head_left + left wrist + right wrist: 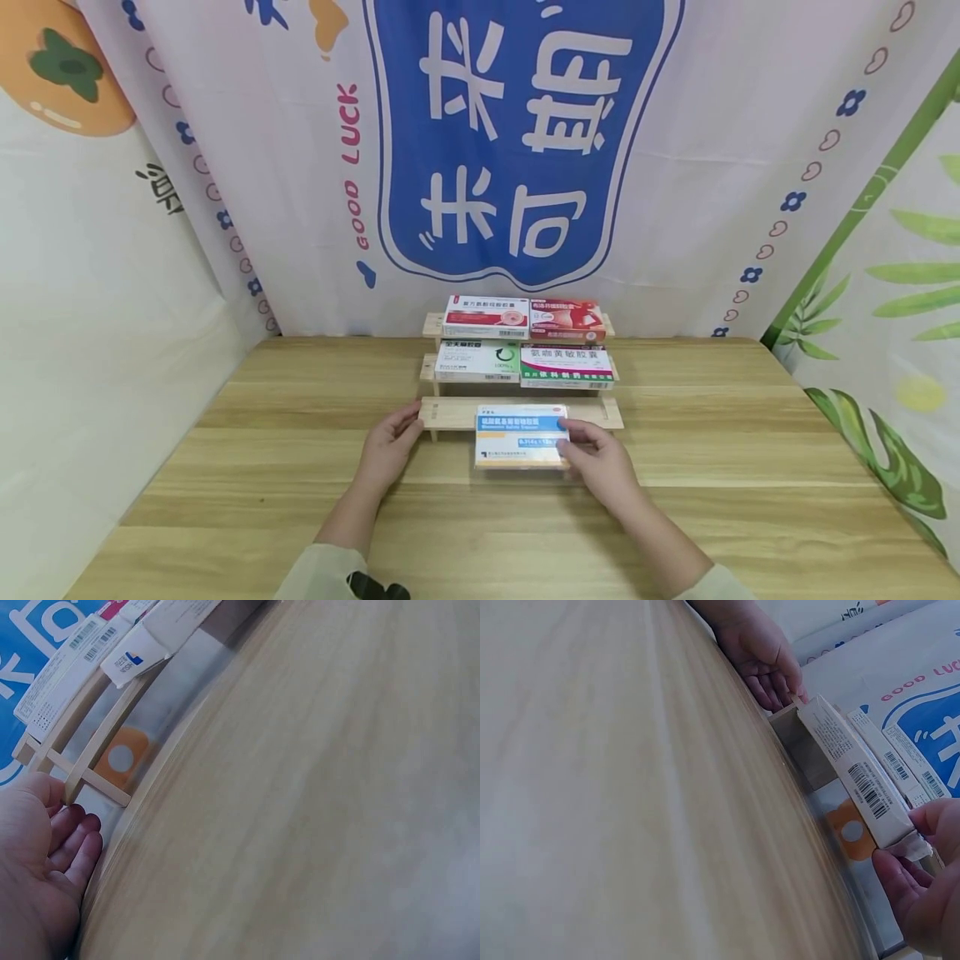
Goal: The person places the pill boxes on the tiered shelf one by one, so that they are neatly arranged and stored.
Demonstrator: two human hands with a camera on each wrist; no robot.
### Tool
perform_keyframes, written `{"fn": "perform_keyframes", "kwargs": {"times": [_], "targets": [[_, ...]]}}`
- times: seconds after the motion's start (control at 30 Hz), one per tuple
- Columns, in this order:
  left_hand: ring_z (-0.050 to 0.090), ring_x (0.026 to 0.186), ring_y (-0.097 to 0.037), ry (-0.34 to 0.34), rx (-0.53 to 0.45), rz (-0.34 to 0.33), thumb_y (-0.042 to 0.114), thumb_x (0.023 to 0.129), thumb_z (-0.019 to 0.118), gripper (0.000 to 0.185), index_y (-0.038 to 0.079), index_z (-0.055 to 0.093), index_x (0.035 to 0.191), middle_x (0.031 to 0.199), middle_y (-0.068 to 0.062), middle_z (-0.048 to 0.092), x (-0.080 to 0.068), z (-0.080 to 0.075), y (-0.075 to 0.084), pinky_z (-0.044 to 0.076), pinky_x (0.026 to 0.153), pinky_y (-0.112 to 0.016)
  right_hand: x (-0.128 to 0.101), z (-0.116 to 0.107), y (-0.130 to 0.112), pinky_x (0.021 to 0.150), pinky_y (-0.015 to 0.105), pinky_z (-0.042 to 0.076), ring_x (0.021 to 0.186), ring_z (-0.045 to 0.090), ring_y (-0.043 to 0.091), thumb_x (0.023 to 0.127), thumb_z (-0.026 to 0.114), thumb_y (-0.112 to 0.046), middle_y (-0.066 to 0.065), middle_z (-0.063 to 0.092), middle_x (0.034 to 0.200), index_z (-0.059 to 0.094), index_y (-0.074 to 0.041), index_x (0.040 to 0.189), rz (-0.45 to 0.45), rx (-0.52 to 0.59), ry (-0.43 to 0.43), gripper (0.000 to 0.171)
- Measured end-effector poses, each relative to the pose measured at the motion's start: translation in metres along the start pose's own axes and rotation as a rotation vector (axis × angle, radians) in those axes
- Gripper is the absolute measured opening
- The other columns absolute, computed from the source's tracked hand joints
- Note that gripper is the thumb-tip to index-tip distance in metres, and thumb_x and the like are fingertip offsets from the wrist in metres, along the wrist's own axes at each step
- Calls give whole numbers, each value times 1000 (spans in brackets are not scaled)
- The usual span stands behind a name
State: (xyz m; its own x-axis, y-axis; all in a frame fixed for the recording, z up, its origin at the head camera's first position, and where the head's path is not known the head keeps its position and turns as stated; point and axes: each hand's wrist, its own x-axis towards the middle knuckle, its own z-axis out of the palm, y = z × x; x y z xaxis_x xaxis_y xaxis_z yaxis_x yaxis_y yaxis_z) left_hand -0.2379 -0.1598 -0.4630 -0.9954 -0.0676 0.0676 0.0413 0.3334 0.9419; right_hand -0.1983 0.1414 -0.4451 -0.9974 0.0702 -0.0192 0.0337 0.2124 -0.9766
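Observation:
My right hand pinches a white, blue and yellow medicine box by its right end, thumb on one side and fingers on the other. The box is tilted, its printed face up, and overlaps the front edge of the lowest tier of a stepped wooden rack. At that tier's left end, my left hand grips the rack's corner. In the left wrist view the thumb and forefinger of the left hand meet at the slat end, other fingers curled below. The held box's barcode side shows in the right wrist view.
On the top tier lie a white-and-red box and a red box. The middle tier bears a white-and-green box and a white, magenta and green box. A printed cloth hangs behind the wooden table.

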Motion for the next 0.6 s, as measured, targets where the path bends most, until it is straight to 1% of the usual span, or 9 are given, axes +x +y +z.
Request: {"fn": "perform_keyframes", "kwargs": {"times": [0.1,0.33,0.5,0.6], "targets": [[49,113,-18,2,-1,6,24,84,54,34,13,53,117,126,-3,51,1,0,0,42,96,-33,1,1,-1,58,30,55,73,60,13,75,65,-19,8,58,99,60,-18,105,0,-11,19,30],[50,113,-20,9,-6,28,24,85,54,34,13,53,117,125,-5,51,-1,1,0,42,95,-34,3,4,-3,58,29,54,65,57,16,77,63,-22,7,56,98,59,-20,104,40,-16,41,28],[52,110,-21,27,27,67,26,85,53,35,10,53,116,124,-8,52,-1,1,-2,45,92,-32,4,4,-5,60,25,53,66,56,13,77,64,-24,7,56,99,59,-20,106,70,0,59,30],[50,112,-20,16,25,59,26,85,53,35,11,52,117,125,-7,51,-1,1,-2,44,93,-32,3,4,-7,64,24,53,73,56,12,75,65,-28,8,55,102,58,-19,108,92,28,47,36]]}}
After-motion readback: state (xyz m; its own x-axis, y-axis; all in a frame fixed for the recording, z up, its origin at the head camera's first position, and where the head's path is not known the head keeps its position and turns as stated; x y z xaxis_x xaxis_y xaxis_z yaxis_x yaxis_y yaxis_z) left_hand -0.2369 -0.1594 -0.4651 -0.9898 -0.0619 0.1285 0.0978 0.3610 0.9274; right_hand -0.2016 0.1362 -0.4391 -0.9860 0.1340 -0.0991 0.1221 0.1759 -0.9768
